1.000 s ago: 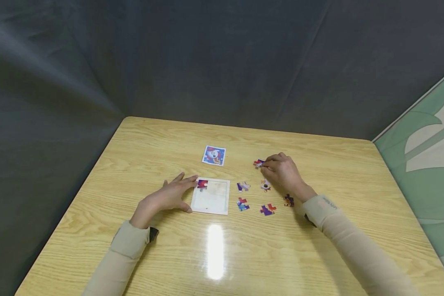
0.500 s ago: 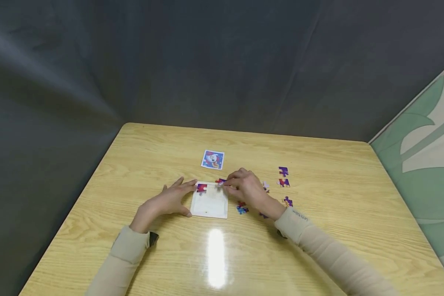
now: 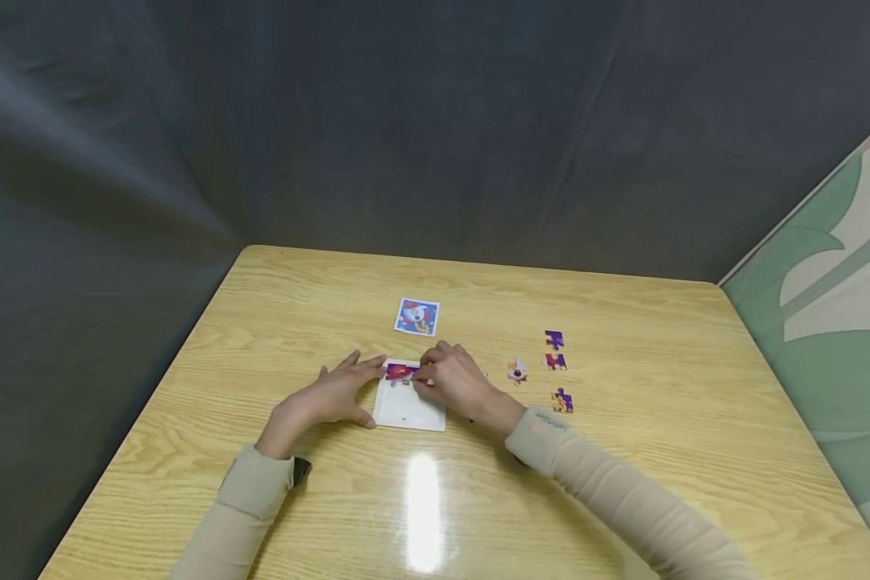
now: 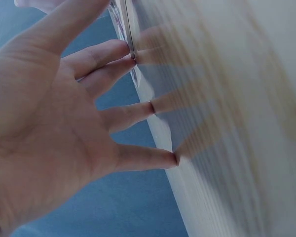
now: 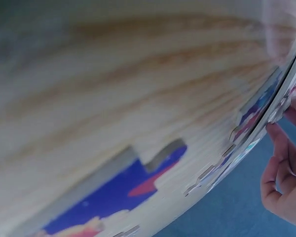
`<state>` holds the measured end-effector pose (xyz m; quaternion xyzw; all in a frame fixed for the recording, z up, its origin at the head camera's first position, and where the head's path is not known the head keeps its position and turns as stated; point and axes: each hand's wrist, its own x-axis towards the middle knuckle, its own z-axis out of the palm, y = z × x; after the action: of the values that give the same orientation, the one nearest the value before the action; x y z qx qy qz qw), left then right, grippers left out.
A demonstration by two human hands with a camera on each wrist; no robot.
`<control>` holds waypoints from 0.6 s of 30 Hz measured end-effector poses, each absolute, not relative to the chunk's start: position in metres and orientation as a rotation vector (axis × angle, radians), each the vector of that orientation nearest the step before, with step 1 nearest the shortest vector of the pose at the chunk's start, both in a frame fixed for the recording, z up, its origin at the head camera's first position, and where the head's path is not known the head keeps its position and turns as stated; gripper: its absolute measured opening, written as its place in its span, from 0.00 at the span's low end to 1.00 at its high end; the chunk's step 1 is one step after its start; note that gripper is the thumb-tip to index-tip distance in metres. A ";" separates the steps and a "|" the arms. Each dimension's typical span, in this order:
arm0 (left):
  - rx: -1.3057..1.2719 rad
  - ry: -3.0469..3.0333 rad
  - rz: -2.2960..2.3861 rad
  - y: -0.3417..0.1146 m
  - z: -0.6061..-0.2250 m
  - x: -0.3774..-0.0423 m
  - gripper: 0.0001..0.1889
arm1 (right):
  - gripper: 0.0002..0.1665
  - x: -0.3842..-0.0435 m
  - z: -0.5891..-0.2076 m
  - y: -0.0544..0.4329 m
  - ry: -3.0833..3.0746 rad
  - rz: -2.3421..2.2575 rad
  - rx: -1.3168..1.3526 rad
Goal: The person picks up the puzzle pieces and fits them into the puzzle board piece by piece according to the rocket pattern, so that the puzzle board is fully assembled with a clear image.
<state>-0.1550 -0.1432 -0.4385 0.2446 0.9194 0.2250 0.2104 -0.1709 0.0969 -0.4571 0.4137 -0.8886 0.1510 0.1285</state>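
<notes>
**Right hand (image 3: 458,377) slides its puzzle piece (image 3: 412,373) leftward along the white tray (image 3: 409,412)**

A half second ago that piece was at the tray's upper right corner; now it has come across to the red corner piece (image 3: 393,371), just beside it along the far edge. The right hand's thumb and fingers are curled and pinch it, partly covering it, so I can't tell whether the two have locked together.

The left hand (image 3: 329,392) has stayed put, its fingers spread and grasping nothing: fingertips touch the tray's left side, and the thumb rests by the near left corner.

Over to the right on the wooden table (image 3: 297,314) lie a purple piece (image 3: 554,339), a red-and-purple piece (image 3: 554,361) just nearer me, a purple-and-orange piece (image 3: 562,400) below those, and a pale piece with a dark eye (image 3: 518,371) closer to the tray. Bits of others peek out from under the right hand. Beyond the tray sits a small picture card (image 3: 416,317), and dark cloth (image 3: 435,121) hangs behind the table.
</notes>
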 end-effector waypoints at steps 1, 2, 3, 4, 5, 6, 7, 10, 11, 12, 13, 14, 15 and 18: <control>0.688 2.559 0.625 -0.143 -0.438 -0.155 0.44 | 0.03 -0.171 -0.457 0.096 -2.582 0.424 1.198; 0.684 2.558 0.623 -0.143 -0.438 -0.155 0.44 | 0.03 -0.171 -0.457 0.096 -2.581 0.410 1.191; 0.688 2.560 0.620 -0.143 -0.439 -0.155 0.44 | 0.03 -0.171 -0.457 0.096 -2.578 0.399 1.186; 0.689 2.560 0.617 -0.143 -0.439 -0.155 0.44 | 0.03 -0.171 -0.458 0.095 -2.578 0.388 1.183; 0.690 2.560 0.613 -0.143 -0.439 -0.155 0.43 | 0.02 -0.171 -0.458 0.095 -2.576 0.378 1.183; 0.690 2.561 0.611 -0.143 -0.439 -0.155 0.43 | 0.02 -0.171 -0.459 0.095 -2.574 0.367 1.185; 0.685 2.560 0.609 -0.143 -0.439 -0.155 0.43 | 0.02 -0.171 -0.459 0.095 -2.571 0.355 1.188; 0.683 2.560 0.610 -0.143 -0.439 -0.155 0.43 | 0.02 -0.172 -0.461 0.095 -2.557 0.310 1.204; 0.682 2.560 0.612 -0.143 -0.439 -0.155 0.43 | 0.02 -0.172 -0.461 0.094 -2.553 0.293 1.207; 0.679 2.559 0.614 -0.142 -0.439 -0.155 0.43 | 0.02 -0.172 -0.461 0.095 -2.552 0.272 1.211; 0.677 2.559 0.613 -0.142 -0.439 -0.155 0.43 | 0.02 -0.172 -0.461 0.095 -2.550 0.255 1.215; 0.679 2.561 0.615 -0.142 -0.439 -0.155 0.43 | 0.02 -0.172 -0.461 0.095 -2.550 0.242 1.217; 0.678 2.562 0.615 -0.142 -0.438 -0.155 0.43 | 0.02 -0.171 -0.461 0.095 -2.555 0.234 1.217; 0.676 2.562 0.612 -0.143 -0.438 -0.155 0.43 | 0.03 -0.170 -0.461 0.094 -2.567 0.237 1.218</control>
<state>-0.1548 -0.1427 -0.4384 0.2432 0.9212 0.2199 0.2094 -0.1703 0.0939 -0.4611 0.4227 -0.8908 0.0822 0.1447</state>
